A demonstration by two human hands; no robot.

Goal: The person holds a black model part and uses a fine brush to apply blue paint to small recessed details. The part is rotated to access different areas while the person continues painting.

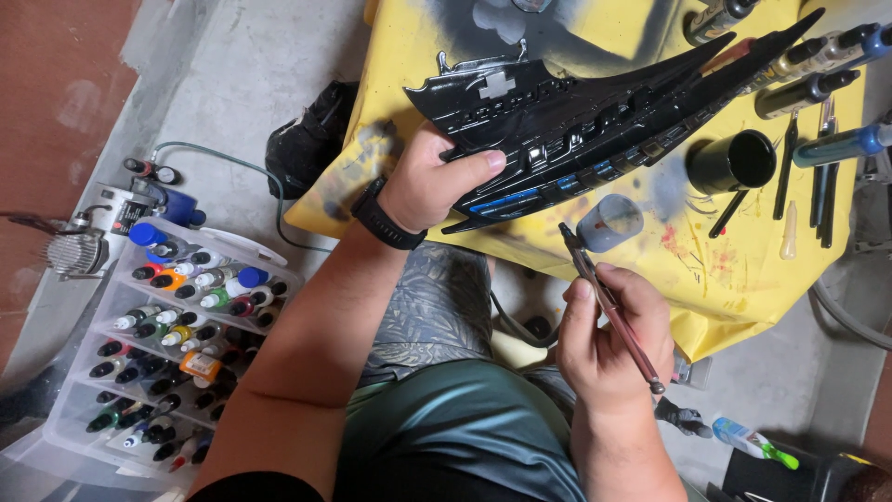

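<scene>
The left hand [429,181] gripped the glossy black ship hull [595,116] over the yellow surface [743,270]; the right hand [609,339], at five o'clock, pinched an airbrush [609,307]. Blue trim looked partly done.

Head camera looks steeply down, close over the lap.

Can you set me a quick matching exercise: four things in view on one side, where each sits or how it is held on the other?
Things:
1. black ship hull
2. airbrush
3. black cup
4. paint bottle rack

Places:
A. on the floor, by the left arm
B. standing on the yellow cloth
C. in the grip of the left hand
D. held like a pen by the right hand

Pairs: 1-C, 2-D, 3-B, 4-A
</scene>
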